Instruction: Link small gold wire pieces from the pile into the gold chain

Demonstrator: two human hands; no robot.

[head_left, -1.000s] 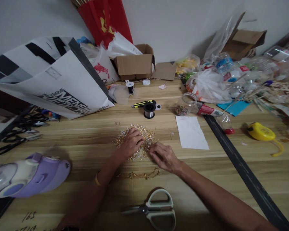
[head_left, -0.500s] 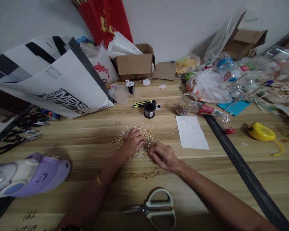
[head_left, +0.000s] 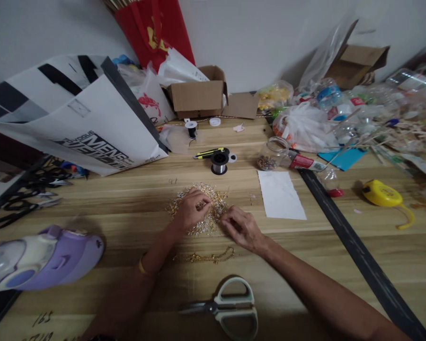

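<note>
A loose pile of small gold and clear beads or charms [head_left: 209, 225] lies on the wooden table. Over its middle is my left hand [head_left: 192, 208], thumb and index finger pinched together; whatever is between the tips is too small to make out. At the pile's right edge my right hand [head_left: 242, 228] rests with its fingers curled and pinched, and its grip is hidden too. Just below both hands lies a gold chain [head_left: 213, 257] with small charms. Closer to me are scissors [head_left: 236, 303] with pale handles, blades pointing left.
Beyond the pile stand a wire spool [head_left: 219, 164] and a yellow-black utility knife [head_left: 208, 153]. White paper [head_left: 282, 195], a bead jar [head_left: 271, 154] and a yellow tape measure [head_left: 382, 193] lie to the right. A purple steam iron [head_left: 64, 258] and a large paper bag [head_left: 102, 128] occupy the left.
My left hand has shifted slightly left, its thumb and index finger now forming a clearer ring. My right hand stays almost in place, its fingers a little more rounded.
</note>
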